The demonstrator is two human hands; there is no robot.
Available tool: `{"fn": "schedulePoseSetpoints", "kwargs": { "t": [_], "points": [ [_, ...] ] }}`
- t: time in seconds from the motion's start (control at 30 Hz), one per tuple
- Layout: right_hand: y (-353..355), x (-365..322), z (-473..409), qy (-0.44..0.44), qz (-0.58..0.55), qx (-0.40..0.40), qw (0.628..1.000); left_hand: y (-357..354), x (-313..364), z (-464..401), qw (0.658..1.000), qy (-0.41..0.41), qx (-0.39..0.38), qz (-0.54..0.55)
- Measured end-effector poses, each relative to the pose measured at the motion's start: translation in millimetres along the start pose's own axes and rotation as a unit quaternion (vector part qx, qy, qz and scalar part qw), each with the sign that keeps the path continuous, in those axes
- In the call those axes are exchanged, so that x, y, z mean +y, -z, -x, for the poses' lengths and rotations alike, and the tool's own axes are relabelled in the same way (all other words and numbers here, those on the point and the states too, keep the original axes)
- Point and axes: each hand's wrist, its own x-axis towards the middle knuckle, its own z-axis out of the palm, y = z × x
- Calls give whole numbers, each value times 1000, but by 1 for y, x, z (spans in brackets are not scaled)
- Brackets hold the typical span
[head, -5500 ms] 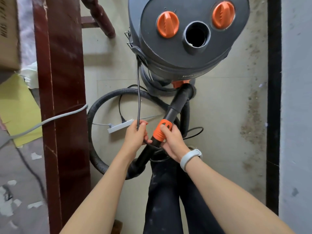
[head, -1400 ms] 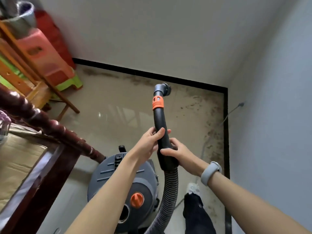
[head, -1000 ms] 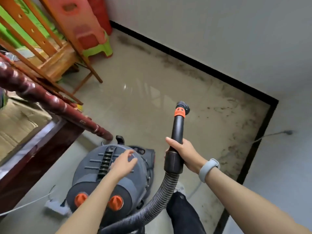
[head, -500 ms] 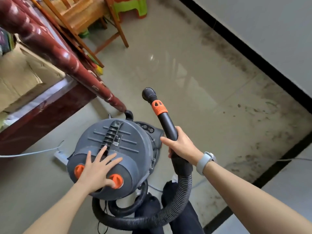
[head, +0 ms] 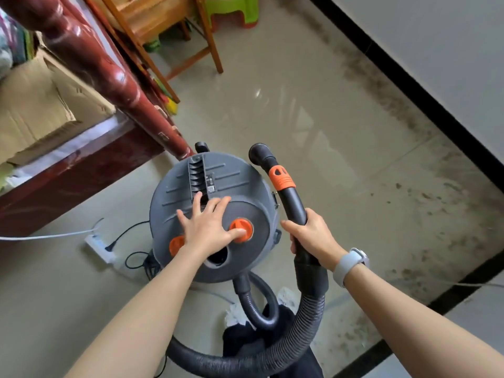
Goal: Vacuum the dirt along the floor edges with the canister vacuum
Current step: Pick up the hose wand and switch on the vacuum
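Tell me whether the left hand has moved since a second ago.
Yes. The left hand came down from above the canister lid and now lies flat on it, thumb touching an orange knob.

The canister vacuum (head: 212, 214) stands on the floor (head: 313, 110) at centre. The power strip (head: 99, 248) lies at its 9 o'clock, the bed frame (head: 81, 165) at 10, the wooden chair (head: 163, 25) at 12, the dirt (head: 436, 214) at 3.

hose (head: 289, 350) loop (bottom edge) cut off
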Motion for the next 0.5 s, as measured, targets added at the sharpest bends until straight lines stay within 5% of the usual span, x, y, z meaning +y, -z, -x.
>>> {"fn": "schedulePoseSetpoints", "kwargs": {
  "t": [0.17,0.5],
  "points": [
    [-2,-3,-11,-5,-78,34,996,11,29,-33,996,57,47,44],
    [1,-32,-42,16,-53,41,998,43,67,-88,973,167,96,125]
  ]
}}
